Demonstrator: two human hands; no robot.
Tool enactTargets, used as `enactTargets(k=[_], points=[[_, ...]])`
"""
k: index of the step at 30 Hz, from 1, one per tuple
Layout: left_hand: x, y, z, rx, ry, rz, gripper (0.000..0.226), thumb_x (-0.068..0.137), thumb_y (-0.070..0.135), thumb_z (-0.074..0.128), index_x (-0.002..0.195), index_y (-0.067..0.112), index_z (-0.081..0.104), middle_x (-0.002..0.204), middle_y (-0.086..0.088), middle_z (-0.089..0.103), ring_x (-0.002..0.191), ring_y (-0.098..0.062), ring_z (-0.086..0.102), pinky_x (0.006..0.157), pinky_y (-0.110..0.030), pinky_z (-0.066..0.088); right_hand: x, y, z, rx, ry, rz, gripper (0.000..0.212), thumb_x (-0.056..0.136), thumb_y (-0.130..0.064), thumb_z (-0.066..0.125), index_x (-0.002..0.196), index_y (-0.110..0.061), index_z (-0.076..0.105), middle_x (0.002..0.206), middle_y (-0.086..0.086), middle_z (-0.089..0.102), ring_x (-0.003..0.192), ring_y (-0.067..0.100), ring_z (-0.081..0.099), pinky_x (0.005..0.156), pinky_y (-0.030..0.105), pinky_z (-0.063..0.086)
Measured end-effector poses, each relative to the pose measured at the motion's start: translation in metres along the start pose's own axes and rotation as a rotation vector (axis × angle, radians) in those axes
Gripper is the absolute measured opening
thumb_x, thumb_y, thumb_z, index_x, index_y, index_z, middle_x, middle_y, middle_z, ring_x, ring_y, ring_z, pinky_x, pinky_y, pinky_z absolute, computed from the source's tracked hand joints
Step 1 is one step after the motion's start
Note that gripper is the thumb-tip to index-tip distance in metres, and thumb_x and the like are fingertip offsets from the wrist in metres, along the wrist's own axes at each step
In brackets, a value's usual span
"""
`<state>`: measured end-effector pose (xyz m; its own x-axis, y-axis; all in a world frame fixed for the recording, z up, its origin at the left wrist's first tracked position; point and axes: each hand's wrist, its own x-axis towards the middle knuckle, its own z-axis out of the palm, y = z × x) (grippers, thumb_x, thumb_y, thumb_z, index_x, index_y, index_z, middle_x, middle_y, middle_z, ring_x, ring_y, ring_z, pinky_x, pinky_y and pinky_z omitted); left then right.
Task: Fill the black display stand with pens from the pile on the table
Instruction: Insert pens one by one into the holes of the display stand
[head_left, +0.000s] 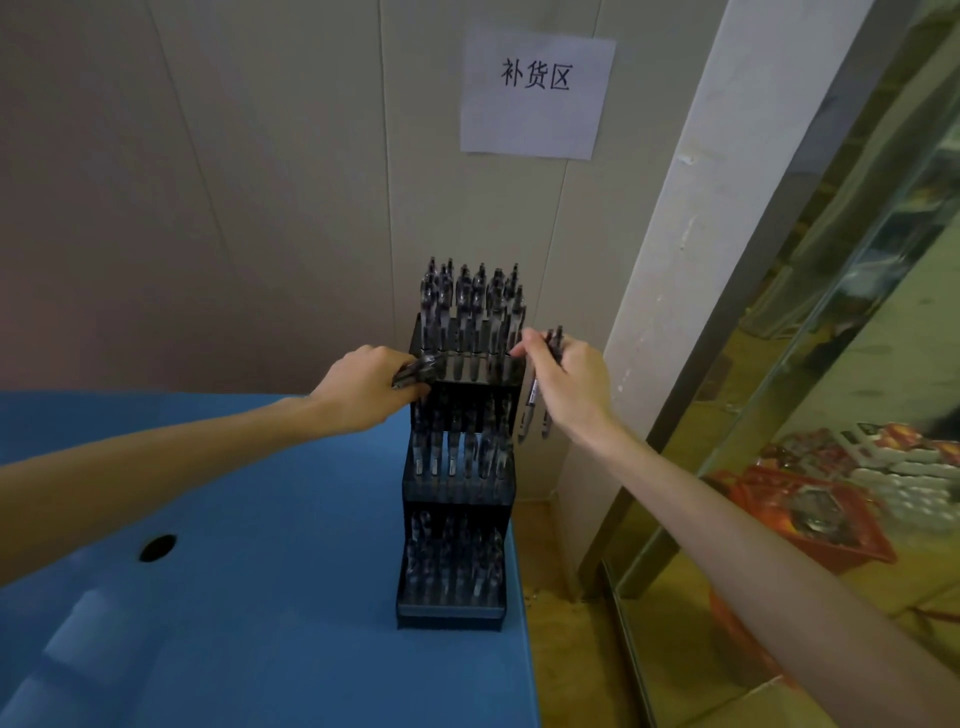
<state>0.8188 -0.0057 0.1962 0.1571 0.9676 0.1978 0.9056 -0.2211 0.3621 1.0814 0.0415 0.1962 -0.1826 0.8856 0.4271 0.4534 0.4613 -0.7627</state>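
Head view: the black display stand (457, 499) stands just right of the frame's centre, at the right edge of the blue bench (234, 597). It steps up in three tiers toward the wall. The upper tier, at mid-frame, bristles with upright pens (470, 306). The two lower tiers also look stocked, though the dark pens blur against the dark plastic and no free slot can be counted there.

The right hand (569, 387) sits just right of the top tier, its grip curled round a small bunch of pens (535, 400). Their long axes run nearly vertical, caps showing above the knuckles and tips hanging below the palm, beside the stand's right wall. That is the relation the next move likely turns on: the held pens already stand parallel to the slotted ones, and the top tier lies just to the left of the grip, so a short sideways carry and a straight drop would seat one.

The left hand (371, 387) reaches the top tier's left front corner, its grip closed on another few pens (418, 371), which lie nearly flat, pointing right toward the stand. These would need tipping upright first, so the right hand seems readier.

The pens look slim, smooth and glossy, with clear barrels and dark parts; the stand is rigid, semi-gloss plastic; the bench is smooth, moulded and slightly shiny, with a round hole (157, 548) at lower left. No pile of pens shows on the bench.
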Motion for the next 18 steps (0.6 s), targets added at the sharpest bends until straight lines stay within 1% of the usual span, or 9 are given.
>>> enactTargets(k=[1, 3, 5, 7, 8, 10, 12, 14, 18], points=[[-0.001, 0.000, 0.000, 0.023, -0.004, -0.014, 0.026, 0.097, 0.035, 0.066, 0.075, 0.022, 0.060, 0.057, 0.006, 0.061, 0.046, -0.008, 0.061, 0.051, -0.031, 0.054, 0.000, 0.001, -0.002, -0.041, 0.005, -0.014, 0.046, 0.105, -0.049, 0.045, 0.081, -0.023, 0.074, 0.048, 0.001, 0.049, 0.041, 0.010, 0.044, 0.046, 0.021, 0.035], [-0.002, 0.001, 0.001, 0.058, -0.007, -0.042, 0.029, 0.096, 0.038, 0.066, 0.073, 0.020, 0.064, 0.055, 0.006, 0.061, 0.045, -0.011, 0.059, 0.048, -0.030, 0.050, 0.002, 0.002, -0.005, -0.125, -0.027, -0.048, 0.050, 0.106, -0.048, 0.043, 0.079, -0.020, 0.075, 0.043, -0.005, 0.044, 0.037, 0.009, 0.041, 0.042, 0.021, 0.034], [-0.003, 0.002, 0.002, 0.018, -0.025, -0.051, 0.033, 0.097, 0.039, 0.064, 0.068, 0.022, 0.068, 0.049, 0.007, 0.060, 0.039, -0.008, 0.053, 0.044, -0.024, 0.043, 0.004, 0.002, -0.007, -0.127, -0.067, -0.077, 0.048, 0.107, -0.044, 0.045, 0.079, -0.018, 0.074, 0.042, -0.007, 0.043, 0.036, 0.009, 0.041, 0.042, 0.018, 0.030], [-0.001, 0.003, 0.001, -0.049, -0.070, -0.065, 0.038, 0.098, 0.039, 0.062, 0.065, 0.022, 0.071, 0.051, 0.014, 0.064, 0.035, -0.006, 0.046, 0.040, -0.019, 0.038, 0.006, 0.000, -0.006, -0.103, -0.072, -0.112, 0.049, 0.107, -0.043, 0.046, 0.078, -0.014, 0.073, 0.043, -0.008, 0.043, 0.037, 0.010, 0.042, 0.044, 0.020, 0.030], [0.000, 0.003, 0.000, -0.076, -0.085, -0.077, 0.040, 0.099, 0.039, 0.062, 0.065, 0.020, 0.071, 0.053, 0.014, 0.066, 0.035, -0.006, 0.044, 0.040, -0.018, 0.036, 0.008, -0.001, -0.006, -0.108, -0.060, -0.128, 0.051, 0.107, -0.043, 0.046, 0.076, -0.011, 0.071, 0.044, -0.008, 0.044, 0.038, 0.009, 0.043, 0.044, 0.022, 0.031], [0.002, 0.004, -0.001, -0.080, -0.083, -0.106, 0.045, 0.097, 0.043, 0.063, 0.062, 0.015, 0.066, 0.050, 0.006, 0.064, 0.035, -0.006, 0.042, 0.041, -0.020, 0.036, 0.011, -0.006, -0.006, -0.120, -0.018, -0.163, 0.053, 0.107, -0.042, 0.046, 0.074, -0.007, 0.067, 0.047, -0.006, 0.047, 0.040, 0.010, 0.043, 0.044, 0.025, 0.032], [0.001, 0.005, -0.002, 0.005, -0.031, -0.128, 0.053, 0.096, 0.047, 0.063, 0.058, 0.012, 0.052, 0.045, 0.004, 0.049, 0.036, -0.011, 0.038, 0.041, -0.023, 0.031, 0.016, -0.012, -0.007, -0.109, 0.038, -0.202, 0.051, 0.107, -0.041, 0.046, 0.072, -0.008, 0.063, 0.051, 0.002, 0.049, 0.042, 0.015, 0.043, 0.043, 0.032, 0.034], [-0.001, 0.008, -0.005, 0.037, 0.045, -0.117, 0.055, 0.096, 0.049, 0.062, 0.058, 0.012, 0.045, 0.047, 0.001, 0.042, 0.038, -0.014, 0.035, 0.041, -0.024, 0.027, 0.020, -0.019, -0.009, -0.069, 0.081, -0.226, 0.045, 0.106, -0.041, 0.049, 0.074, -0.011, 0.061, 0.053, 0.003, 0.049, 0.045, 0.019, 0.045, 0.045, 0.035, 0.036], [-0.001, 0.011, -0.013, -0.038, 0.116, -0.126, 0.054, 0.096, 0.050, 0.061, 0.057, 0.018, 0.042, 0.046, 0.005, 0.042, 0.038, -0.011, 0.035, 0.042, -0.024, 0.026, 0.025, -0.026, -0.003, -0.125, 0.096, -0.263, 0.038, 0.105, -0.043, 0.051, 0.080, -0.015, 0.062, 0.052, -0.007, 0.047, 0.044, 0.014, 0.044, 0.043, 0.021, 0.029]])
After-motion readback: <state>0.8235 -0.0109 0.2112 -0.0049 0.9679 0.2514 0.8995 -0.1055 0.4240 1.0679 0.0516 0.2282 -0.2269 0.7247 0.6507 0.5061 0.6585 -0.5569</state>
